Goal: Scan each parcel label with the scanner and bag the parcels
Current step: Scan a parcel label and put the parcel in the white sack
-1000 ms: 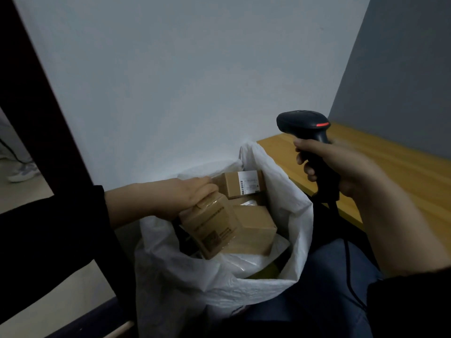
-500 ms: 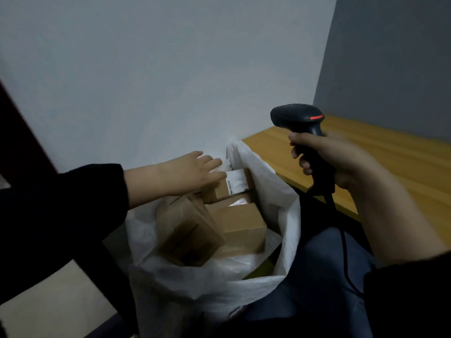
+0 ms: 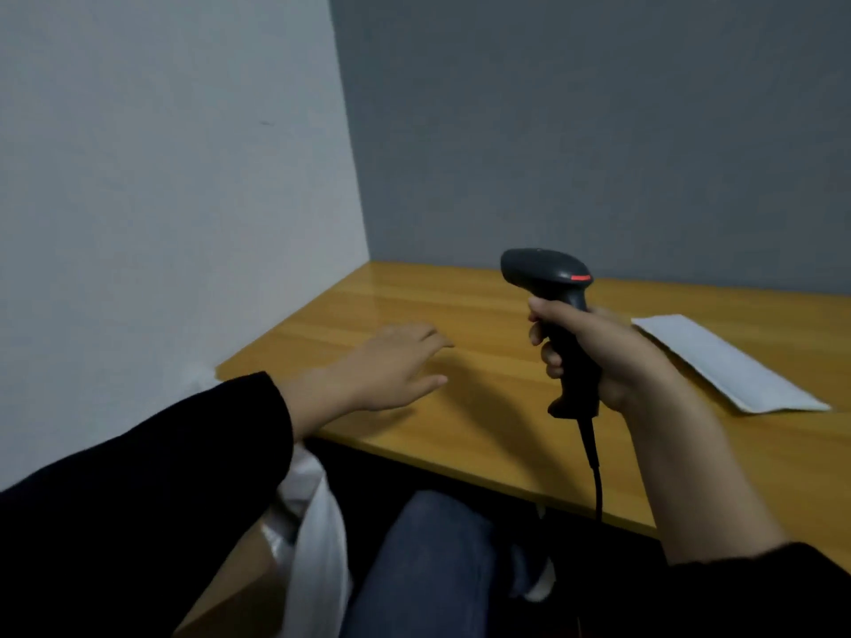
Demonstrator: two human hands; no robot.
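Left hand (image 3: 391, 366), flat and empty, hovers over the table (image 3: 460, 315) while the right hand (image 3: 612, 356) grips the scanner (image 3: 543, 276) upright; best reach across for the flat white parcel (image 3: 723, 361) far right, label up, with the bag (image 3: 317, 536) near left.

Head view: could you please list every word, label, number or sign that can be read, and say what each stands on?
No text can be read in this view.
Scanner: only a red strip, no lettering visible.
White packet on the table: its upper face looks blank.
Box in the bag: no label shows.
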